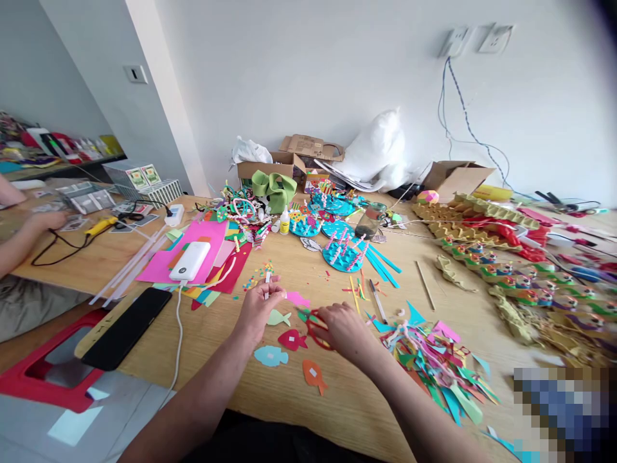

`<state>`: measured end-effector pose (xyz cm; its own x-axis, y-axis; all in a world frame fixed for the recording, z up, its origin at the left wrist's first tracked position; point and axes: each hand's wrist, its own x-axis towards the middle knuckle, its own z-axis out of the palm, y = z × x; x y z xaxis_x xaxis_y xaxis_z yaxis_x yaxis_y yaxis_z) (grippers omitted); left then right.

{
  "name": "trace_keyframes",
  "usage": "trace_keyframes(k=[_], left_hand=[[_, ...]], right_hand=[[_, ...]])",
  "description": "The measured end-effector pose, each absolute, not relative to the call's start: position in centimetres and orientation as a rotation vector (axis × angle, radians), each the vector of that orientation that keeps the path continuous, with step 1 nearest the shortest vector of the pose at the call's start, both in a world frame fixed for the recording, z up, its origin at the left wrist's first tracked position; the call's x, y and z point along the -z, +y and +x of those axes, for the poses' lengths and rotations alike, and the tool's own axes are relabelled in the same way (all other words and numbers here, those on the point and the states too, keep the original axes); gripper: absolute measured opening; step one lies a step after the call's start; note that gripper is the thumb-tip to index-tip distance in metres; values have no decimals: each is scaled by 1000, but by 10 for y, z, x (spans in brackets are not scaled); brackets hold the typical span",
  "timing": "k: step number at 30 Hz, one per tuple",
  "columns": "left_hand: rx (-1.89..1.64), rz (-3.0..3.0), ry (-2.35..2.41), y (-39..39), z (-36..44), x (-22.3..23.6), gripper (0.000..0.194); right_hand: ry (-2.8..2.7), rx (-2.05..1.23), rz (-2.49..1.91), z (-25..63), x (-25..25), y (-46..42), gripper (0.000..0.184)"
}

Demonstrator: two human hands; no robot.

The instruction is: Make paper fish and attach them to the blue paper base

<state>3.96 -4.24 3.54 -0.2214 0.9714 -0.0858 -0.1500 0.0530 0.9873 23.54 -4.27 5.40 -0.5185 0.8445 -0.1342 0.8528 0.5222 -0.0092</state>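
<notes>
My left hand (259, 307) is closed in a pinch on a small white strip (267, 283) held upright over the wooden table (308, 270). My right hand (343, 329) lies closed on red-handled scissors (315, 331) resting on the table. Between and below my hands lie paper fish: a green one (279, 317), a red one (292, 340), a light blue one (270, 355) and an orange one (313, 375). A pink scrap (297, 299) lies just above them.
A heap of coloured paper scraps (434, 363) sits right of my right hand. A black phone (126, 327) and a white power bank (189, 261) on pink paper lie left. Blue discs (341, 256), a glue bottle (285, 222), boxes and egg cartons (463, 215) lie further back. Another person's arm (29, 235) rests far left.
</notes>
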Motion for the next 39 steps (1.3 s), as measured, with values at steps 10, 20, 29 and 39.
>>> trace_keyframes(k=[10,20,29,39], left_hand=[[-1433,613,1082,-45,36,-40,24],[-1420,599,1070,-49,36,-39,23],[-1466,667,1105,-54,25,-34,21],[-1465,785,1165,-55,20,-26,19]], right_hand=[[2460,-75,1946,265,-12,5,23],[2461,2344,1747,192,-40,-13,34],[2190,2659,1666,170,-46,-16,35],[2094,2743,1553,165,-40,-15,33]])
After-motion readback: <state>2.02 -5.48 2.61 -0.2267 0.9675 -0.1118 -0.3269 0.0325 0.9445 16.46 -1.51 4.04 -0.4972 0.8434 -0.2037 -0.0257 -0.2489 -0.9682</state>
